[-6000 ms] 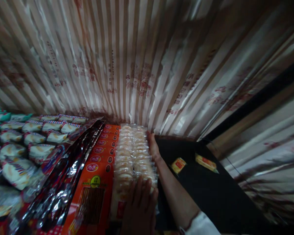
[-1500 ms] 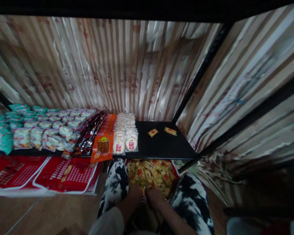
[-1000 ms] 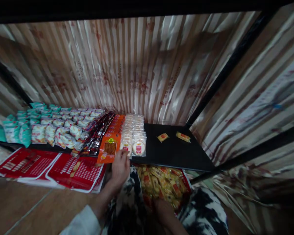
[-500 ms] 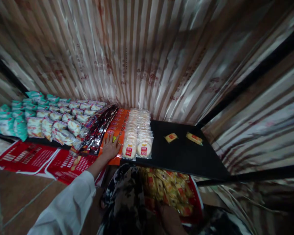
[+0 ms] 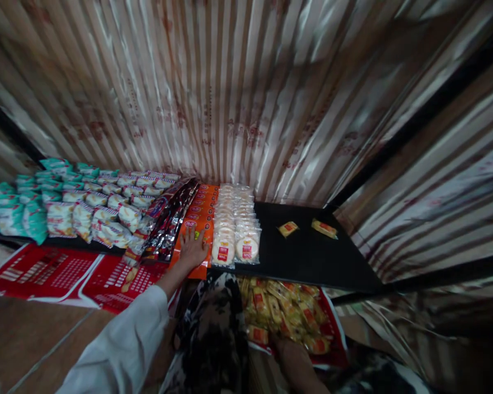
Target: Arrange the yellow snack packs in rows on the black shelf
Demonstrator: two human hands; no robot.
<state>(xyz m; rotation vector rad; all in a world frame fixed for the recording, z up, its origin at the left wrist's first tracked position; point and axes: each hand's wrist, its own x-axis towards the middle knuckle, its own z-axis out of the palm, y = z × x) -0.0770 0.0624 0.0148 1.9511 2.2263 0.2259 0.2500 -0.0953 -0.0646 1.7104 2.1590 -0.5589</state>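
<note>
We cannot tell how the fingers of our right hand stand, dim beside the red bag at five o'clock (the heaped yellow packets overlap past counting). We count two loose yellow packets near four o'clock, two rows of white crackers near six. Toward eight, our left hand lies over orange packets, fingers spread apart.

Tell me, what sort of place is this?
Likely a small shop or snack stockroom, though I can't be certain: a low black shelf carries rows of teal bags and wrapped round crackers, with yellow packets heaped in a red-edged container below.
</note>
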